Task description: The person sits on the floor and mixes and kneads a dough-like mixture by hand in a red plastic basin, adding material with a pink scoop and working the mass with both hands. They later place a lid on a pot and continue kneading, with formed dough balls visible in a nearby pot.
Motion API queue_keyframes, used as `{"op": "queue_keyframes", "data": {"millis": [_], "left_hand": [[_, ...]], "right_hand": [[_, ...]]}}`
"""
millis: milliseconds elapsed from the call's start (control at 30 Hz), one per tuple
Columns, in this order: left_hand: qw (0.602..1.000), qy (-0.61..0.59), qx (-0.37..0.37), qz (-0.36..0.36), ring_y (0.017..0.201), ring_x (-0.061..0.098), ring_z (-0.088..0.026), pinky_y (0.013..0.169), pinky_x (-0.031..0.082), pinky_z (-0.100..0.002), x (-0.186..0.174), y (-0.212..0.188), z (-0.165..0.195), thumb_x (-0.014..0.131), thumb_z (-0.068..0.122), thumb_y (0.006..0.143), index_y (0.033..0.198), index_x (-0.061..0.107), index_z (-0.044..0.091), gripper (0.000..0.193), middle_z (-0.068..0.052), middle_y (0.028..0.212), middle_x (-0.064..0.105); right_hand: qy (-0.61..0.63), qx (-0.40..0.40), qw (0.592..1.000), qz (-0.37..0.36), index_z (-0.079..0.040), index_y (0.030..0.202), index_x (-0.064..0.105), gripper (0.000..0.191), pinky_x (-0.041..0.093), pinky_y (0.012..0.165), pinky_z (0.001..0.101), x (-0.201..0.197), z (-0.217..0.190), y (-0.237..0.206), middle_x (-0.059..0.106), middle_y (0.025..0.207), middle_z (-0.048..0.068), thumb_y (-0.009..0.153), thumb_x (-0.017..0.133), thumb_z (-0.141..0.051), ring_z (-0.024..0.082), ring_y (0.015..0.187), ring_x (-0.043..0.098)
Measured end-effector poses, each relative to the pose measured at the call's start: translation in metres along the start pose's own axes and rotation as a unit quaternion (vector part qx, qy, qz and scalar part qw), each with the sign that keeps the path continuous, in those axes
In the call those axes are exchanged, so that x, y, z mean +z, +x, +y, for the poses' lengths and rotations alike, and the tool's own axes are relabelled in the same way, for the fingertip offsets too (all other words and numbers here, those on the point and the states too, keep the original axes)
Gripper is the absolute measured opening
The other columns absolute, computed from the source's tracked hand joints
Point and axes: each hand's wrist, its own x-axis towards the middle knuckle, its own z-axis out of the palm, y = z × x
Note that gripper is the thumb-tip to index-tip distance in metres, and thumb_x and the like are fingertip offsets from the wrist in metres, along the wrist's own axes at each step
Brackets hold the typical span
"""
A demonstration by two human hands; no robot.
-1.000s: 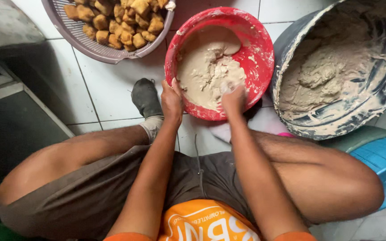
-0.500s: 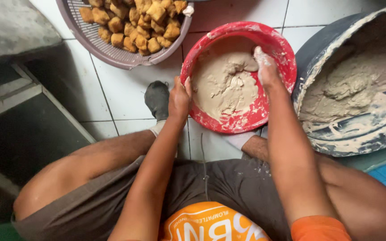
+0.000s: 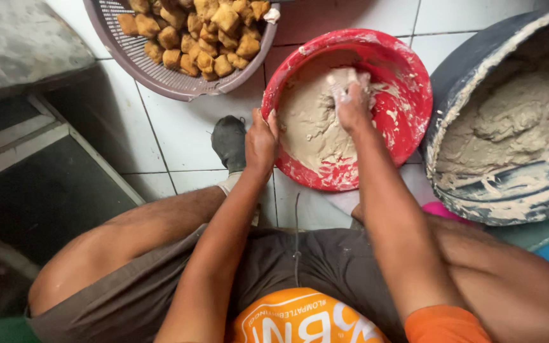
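A red plastic bowl (image 3: 408,82) stands on the white tiled floor between my knees, smeared inside with beige batter (image 3: 309,124). My left hand (image 3: 260,141) grips the bowl's near left rim. My right hand (image 3: 351,98) is down inside the bowl, coated in batter, its fingers curled around a lump of the wet mix. Whether anything else is inside the lump I cannot tell.
A mauve slotted basket (image 3: 160,73) of fried golden tofu pieces (image 3: 204,32) sits at the far left. A big dark tub (image 3: 478,190) of thick beige dough stands at the right. A dark sock-clad foot (image 3: 229,141) rests by the bowl. A raised ledge (image 3: 20,44) lies far left.
My right hand went from the bowl's near rim to its far side, then into the middle of the batter. The left hand stayed on the rim. The view shifted slightly.
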Motion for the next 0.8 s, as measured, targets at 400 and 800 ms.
{"op": "queue_keyframes", "data": {"millis": [400, 800], "left_hand": [[1.0, 0.016, 0.01, -0.004, 0.08, 0.069, -0.05, 0.068, 0.051, -0.058, -0.008, -0.006, -0.013, 0.046, 0.039, 0.108, 0.114, 0.053, 0.007, 0.033, -0.027, 0.084, 0.071], [0.997, -0.04, -0.041, 0.05, 0.088, 0.066, -0.052, 0.074, 0.049, -0.059, -0.002, -0.003, -0.003, 0.045, 0.041, 0.107, 0.108, 0.063, 0.007, 0.038, -0.029, 0.089, 0.07]], "right_hand": [[-0.064, -0.093, 0.994, -0.012, -0.001, 0.129, 0.065, 0.061, 0.045, 0.1, 0.052, -0.002, -0.062, -0.124, 0.059, 0.131, 0.038, 0.091, 0.072, -0.049, 0.053, 0.121, 0.056], [0.095, -0.05, 0.994, 0.033, -0.001, 0.122, 0.07, 0.038, 0.052, 0.098, 0.0508, -0.032, -0.004, -0.008, 0.068, 0.121, 0.027, 0.106, 0.062, -0.034, 0.043, 0.113, 0.065]]}}
